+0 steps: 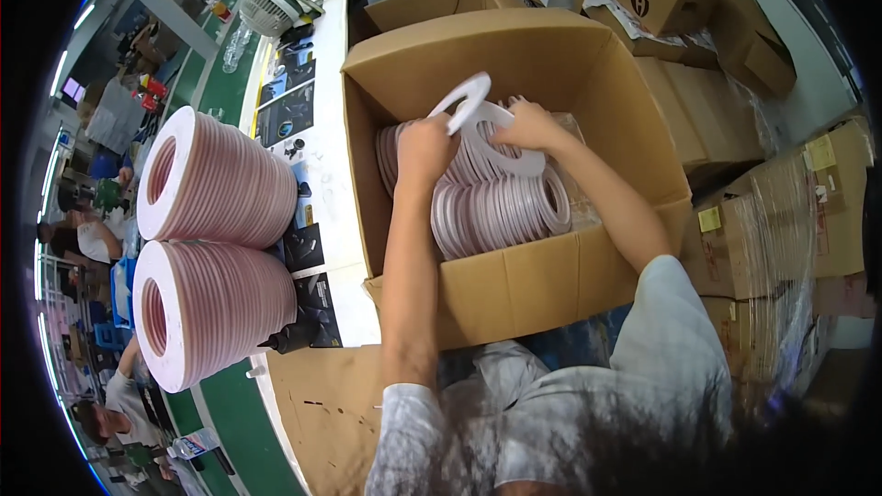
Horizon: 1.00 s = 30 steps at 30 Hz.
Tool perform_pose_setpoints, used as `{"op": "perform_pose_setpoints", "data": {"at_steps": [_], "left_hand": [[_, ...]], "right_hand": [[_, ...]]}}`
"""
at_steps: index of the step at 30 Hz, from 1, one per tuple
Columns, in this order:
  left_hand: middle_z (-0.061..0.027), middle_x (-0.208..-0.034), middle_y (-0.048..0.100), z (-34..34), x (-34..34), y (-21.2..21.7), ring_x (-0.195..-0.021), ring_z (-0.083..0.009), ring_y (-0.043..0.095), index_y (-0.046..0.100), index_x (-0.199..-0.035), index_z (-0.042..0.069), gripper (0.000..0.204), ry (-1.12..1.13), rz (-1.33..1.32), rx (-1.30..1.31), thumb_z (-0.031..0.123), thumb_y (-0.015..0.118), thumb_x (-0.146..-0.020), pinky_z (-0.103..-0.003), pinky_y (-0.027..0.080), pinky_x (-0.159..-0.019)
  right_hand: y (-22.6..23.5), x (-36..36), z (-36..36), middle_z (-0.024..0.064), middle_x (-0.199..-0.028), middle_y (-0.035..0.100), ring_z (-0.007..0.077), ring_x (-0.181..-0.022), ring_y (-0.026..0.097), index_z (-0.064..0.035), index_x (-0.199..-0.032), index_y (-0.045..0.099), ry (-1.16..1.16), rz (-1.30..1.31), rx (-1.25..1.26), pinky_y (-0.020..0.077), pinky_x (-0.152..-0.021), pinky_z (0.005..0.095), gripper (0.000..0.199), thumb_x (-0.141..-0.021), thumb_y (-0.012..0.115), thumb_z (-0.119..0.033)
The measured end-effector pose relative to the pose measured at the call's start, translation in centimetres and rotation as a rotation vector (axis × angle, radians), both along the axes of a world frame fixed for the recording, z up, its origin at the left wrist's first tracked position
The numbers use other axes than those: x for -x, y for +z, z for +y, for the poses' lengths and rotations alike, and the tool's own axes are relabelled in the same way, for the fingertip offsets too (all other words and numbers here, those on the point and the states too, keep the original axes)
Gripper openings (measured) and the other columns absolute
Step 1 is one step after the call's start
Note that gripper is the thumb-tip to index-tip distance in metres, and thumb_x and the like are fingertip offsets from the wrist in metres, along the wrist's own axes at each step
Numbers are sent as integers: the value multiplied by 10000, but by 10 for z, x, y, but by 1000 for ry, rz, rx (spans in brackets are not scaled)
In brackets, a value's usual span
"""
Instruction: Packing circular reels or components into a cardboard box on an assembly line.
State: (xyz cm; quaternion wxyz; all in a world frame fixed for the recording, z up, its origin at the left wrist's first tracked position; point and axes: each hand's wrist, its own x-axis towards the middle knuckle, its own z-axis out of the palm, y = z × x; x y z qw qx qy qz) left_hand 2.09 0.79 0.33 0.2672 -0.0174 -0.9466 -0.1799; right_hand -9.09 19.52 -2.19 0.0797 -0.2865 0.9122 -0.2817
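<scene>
Inside an open cardboard box (514,298), both of my hands work above rows of flat white foam-like rings. My left hand (427,152) is closed on the edge of one tilted white ring (473,90). My right hand (530,125) grips another white ring (525,163), which slants down over the packed ones. The two held rings overlap between my hands. A near row of rings (491,218) lies on its side in the box, with a further row (390,152) behind it, partly hidden by my left hand and the held rings.
Two tall ring stacks (220,179) lie side by side on the table to the left. A fan (266,5), a bottle (237,44) and dark printed cards (287,115) are beyond them. Wrapped cartons (781,248) stand at the right. Other people work at the far end and left.
</scene>
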Motion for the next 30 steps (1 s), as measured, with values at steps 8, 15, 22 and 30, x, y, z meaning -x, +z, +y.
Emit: {"op": "perform_pose_setpoints", "data": {"at_steps": [8, 15, 22, 30], "left_hand": [[-211, -749, 638, 10, 3, 9, -697, -386, 634, 623, -796, 19, 179, 109, 213, -402, 141, 716, -703, -458, 505, -662], [-173, -638, 601, 0, 6, 12, -601, -335, 610, 599, -721, 34, 123, 197, 497, -427, 98, 705, -729, -402, 482, -541], [-194, -653, 625, -18, -4, -3, -621, -375, 623, 581, -696, 13, 180, 288, 182, -374, 159, 674, -748, -436, 496, -576], [-97, -865, 673, -34, 0, -13, -698, -184, 645, 621, -998, -54, 432, -13, 46, -1685, 364, 644, -893, -310, 518, -633]], "right_hand": [[-15, -3, 15, 153, -732, 682, 253, -674, 666, -34, -783, 698, 239, 14, 51, 514, -654, 361, 296, -636, 755, -284], [-39, 34, 0, 128, -697, 680, 208, -617, 663, -23, -822, 712, 254, 798, 401, 509, -592, 330, 308, -649, 751, -274], [3, -13, -5, 49, -640, 636, 116, -579, 584, 14, -747, 675, 8, -289, 485, 463, -546, 303, 194, -720, 721, -173], [30, -10, 2, 137, -1008, 668, 185, -886, 651, 39, -1059, 621, 8, -649, 1151, 508, -816, 297, 307, -922, 596, -234]]}}
